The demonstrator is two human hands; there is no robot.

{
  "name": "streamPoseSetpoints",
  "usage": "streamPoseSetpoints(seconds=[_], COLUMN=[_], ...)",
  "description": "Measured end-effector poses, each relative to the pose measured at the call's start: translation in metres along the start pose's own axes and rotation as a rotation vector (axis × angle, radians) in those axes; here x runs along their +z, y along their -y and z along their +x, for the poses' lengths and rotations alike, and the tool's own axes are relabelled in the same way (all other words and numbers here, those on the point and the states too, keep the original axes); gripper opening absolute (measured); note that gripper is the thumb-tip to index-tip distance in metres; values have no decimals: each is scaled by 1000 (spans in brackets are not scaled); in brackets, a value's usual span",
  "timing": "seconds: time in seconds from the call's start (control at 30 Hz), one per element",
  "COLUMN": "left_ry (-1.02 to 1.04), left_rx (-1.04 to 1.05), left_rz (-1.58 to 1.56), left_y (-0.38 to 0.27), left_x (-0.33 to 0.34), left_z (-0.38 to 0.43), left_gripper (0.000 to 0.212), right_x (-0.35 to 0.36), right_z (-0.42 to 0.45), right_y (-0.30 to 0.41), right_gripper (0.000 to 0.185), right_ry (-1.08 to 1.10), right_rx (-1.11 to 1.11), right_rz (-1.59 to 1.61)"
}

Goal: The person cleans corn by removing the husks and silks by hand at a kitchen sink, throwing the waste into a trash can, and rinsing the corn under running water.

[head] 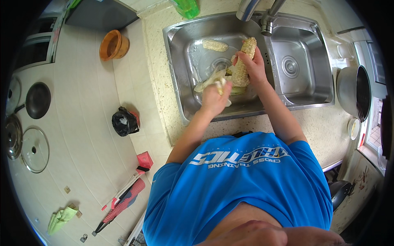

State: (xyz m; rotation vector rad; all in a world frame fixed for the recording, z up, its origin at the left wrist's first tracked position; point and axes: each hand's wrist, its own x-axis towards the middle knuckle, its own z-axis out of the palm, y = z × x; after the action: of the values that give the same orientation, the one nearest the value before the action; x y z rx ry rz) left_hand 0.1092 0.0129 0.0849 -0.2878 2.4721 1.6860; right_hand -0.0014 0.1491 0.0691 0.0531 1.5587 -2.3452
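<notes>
Over the larger basin of a stainless-steel sink (190, 64), my right hand (257, 68) grips a pale ear of corn (241, 72) tilted upright. Closed around whitish corn husk (215, 78) is my left hand (216, 97), just left of the ear's lower end; it is slightly blurred. Pieces of husk spread from the left hand towards the drain. Another ear of corn (215, 45) lies near the back of the same basin. Beneath the held ear is more greenish husk or corn, partly hidden by the hands.
The faucet (267, 27) hangs over the divider beside the smaller basin (291, 58). A green bottle (187, 8) stands behind the sink. To the right are a large metal pot (354, 92) and a small bowl (353, 129). A bin with a black bag (124, 121) is at the left.
</notes>
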Motion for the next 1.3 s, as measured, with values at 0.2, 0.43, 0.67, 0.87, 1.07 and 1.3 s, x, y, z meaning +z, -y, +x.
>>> streamPoseSetpoints(seconds=[0.2,0.43,0.67,0.87,1.07,1.3], left_ry=[-207,-124,-195,-236,-253,33], left_rx=[127,-109,-113,-155,-500,-280], left_rz=[-210,-554,-722,-884,-1604,-1357], left_y=[-18,-7,-1,0,-9,-14], left_x=[2,16,25,18,-1,-28], left_z=[22,26,21,17,14,8], left_gripper=[18,23,16,16,7,13], right_x=[2,3,-3,0,0,2], right_z=[1,3,2,5,8,8], right_y=[1,3,-3,-3,0,3], right_gripper=[44,41,43,45,47,46], right_ry=[31,35,73,18,70,271], right_rx=[285,217,224,215,247,373], right_rz=[396,308,269,381,625,474])
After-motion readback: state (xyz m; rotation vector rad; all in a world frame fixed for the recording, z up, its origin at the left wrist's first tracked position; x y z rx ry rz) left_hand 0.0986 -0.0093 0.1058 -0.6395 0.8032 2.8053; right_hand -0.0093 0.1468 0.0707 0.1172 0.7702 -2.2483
